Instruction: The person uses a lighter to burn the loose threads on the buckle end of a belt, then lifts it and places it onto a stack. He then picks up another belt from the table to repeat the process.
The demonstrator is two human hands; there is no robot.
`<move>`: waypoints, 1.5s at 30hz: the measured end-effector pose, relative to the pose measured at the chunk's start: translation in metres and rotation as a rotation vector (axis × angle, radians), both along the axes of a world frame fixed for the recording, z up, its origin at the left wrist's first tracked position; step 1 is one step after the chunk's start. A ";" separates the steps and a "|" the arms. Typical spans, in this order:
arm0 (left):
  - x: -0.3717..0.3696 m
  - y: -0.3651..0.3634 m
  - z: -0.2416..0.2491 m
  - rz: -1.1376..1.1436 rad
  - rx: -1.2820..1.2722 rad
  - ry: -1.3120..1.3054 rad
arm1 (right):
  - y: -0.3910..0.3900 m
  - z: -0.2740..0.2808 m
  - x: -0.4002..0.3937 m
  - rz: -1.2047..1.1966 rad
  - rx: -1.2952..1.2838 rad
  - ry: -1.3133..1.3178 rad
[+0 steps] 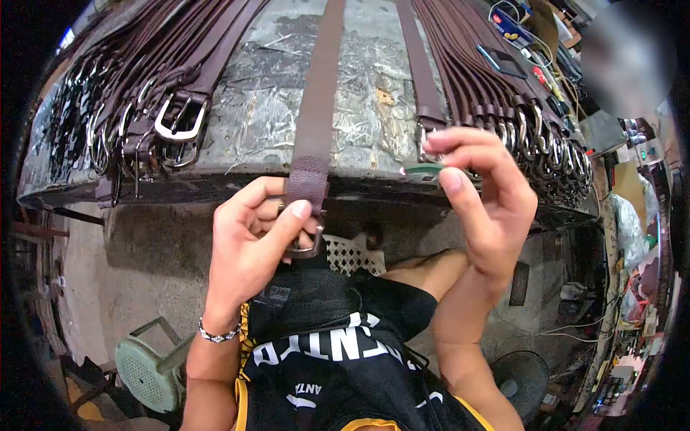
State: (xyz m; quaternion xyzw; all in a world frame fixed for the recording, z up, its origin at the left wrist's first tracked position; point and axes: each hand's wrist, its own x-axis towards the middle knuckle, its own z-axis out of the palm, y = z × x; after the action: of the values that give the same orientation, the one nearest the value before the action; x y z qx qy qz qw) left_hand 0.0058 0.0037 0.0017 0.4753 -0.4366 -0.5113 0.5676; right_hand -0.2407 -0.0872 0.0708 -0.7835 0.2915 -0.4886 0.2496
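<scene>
My left hand point(248, 233) is closed round a dark brown leather belt point(316, 100), its thumb pressing on the folded end near the buckle. The metal buckle point(310, 250) hangs below, partly covered by the fingers. From there the strap runs away from me over the worn table. Off to the right, my right hand point(492, 194) is raised near the table's front edge, thumb and fingers pinching a thin, dark green piece point(425, 170) whose kind I cannot make out. Behind the fingers lies another brown belt point(424, 79), its buckle partly hidden.
Bunches of brown belts lie on the left point(151, 57) and right point(471, 57) of the scuffed table point(259, 93), buckles hanging at the front edge. A phone point(502, 62) rests at the right. Below are a green stool point(147, 373) and a fan point(514, 384).
</scene>
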 end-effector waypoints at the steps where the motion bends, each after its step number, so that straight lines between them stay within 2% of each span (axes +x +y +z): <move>1: 0.000 0.001 0.004 0.026 0.006 0.021 | -0.008 0.011 -0.001 0.045 -0.037 0.086; 6: 0.012 0.002 0.012 0.163 -0.068 0.139 | -0.039 0.034 0.003 0.249 -0.090 0.358; 10: 0.021 0.004 0.014 0.275 -0.143 0.061 | -0.055 0.027 0.018 0.369 -0.101 0.417; 14: 0.027 0.004 0.009 0.268 -0.138 0.020 | -0.069 0.019 0.031 0.477 -0.082 0.462; 18: 0.025 0.004 0.009 0.290 -0.135 0.000 | -0.077 0.015 0.038 0.486 -0.004 0.538; 24: 0.025 0.005 0.003 0.345 -0.195 -0.073 | -0.078 0.009 0.037 0.491 0.085 0.463; 28: 0.023 0.007 0.000 0.399 -0.210 -0.180 | -0.077 0.005 0.037 0.488 0.072 0.442; 31: 0.014 0.012 0.003 0.450 -0.269 -0.412 | -0.077 0.002 0.037 0.477 0.025 0.419; 32: 0.014 0.015 0.007 0.404 -0.234 -0.466 | -0.077 0.001 0.037 0.473 0.020 0.414; 37: 0.010 0.009 -0.002 0.491 -0.413 -0.905 | -0.075 -0.001 0.037 0.455 0.017 0.400; 40: 0.010 0.013 0.003 0.468 -0.368 -0.929 | -0.076 -0.003 0.036 0.448 -0.004 0.390; 43: 0.011 0.019 0.014 0.385 -0.226 -0.708 | -0.076 -0.003 0.036 0.451 -0.013 0.376; 45: 0.010 0.017 0.017 0.365 -0.153 -0.326 | -0.076 -0.005 0.037 0.449 -0.030 0.361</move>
State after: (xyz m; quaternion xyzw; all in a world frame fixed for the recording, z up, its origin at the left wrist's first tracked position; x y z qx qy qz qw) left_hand 0.0154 0.0210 0.0191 0.5781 -0.4668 -0.2825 0.6067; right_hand -0.2040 -0.1635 0.0654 -0.9063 0.1434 -0.2781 0.2840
